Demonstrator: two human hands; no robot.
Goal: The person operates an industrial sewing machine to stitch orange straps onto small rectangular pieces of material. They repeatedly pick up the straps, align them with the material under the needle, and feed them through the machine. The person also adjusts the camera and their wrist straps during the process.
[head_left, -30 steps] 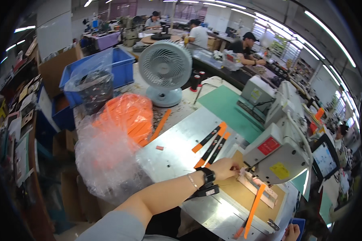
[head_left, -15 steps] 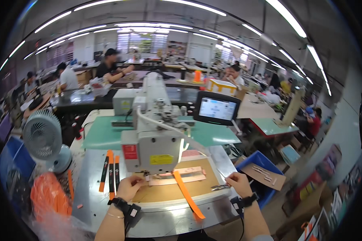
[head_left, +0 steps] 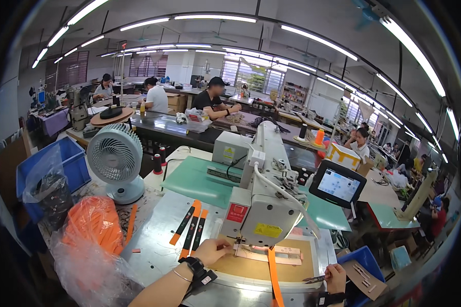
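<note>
My left hand (head_left: 213, 251) is by the needle area of a sewing machine (head_left: 262, 207), its fingertips pinched together beside a tan template board (head_left: 251, 270). Whatever is between those fingertips is too small to make out. A pair of thread snips (head_left: 313, 280) is in my right hand (head_left: 335, 279), at the right edge of the board, with its blades pointing left. Under the machine head, pale pink strips (head_left: 287, 259) lie in the template. An orange strap (head_left: 275, 279) crosses them and hangs toward me.
Several orange-and-black straps (head_left: 194, 230) lie on the metal plate to the left. Farther left are a fan (head_left: 115, 156), a plastic bag of orange straps (head_left: 95, 225) and a blue bin (head_left: 61, 166). A screen (head_left: 338, 181) stands right. People work at tables behind.
The view has swung left, so the machine and both hands now appear farther right and lower. My left hand stays by the needle area; my right hand still holds the snips.
</note>
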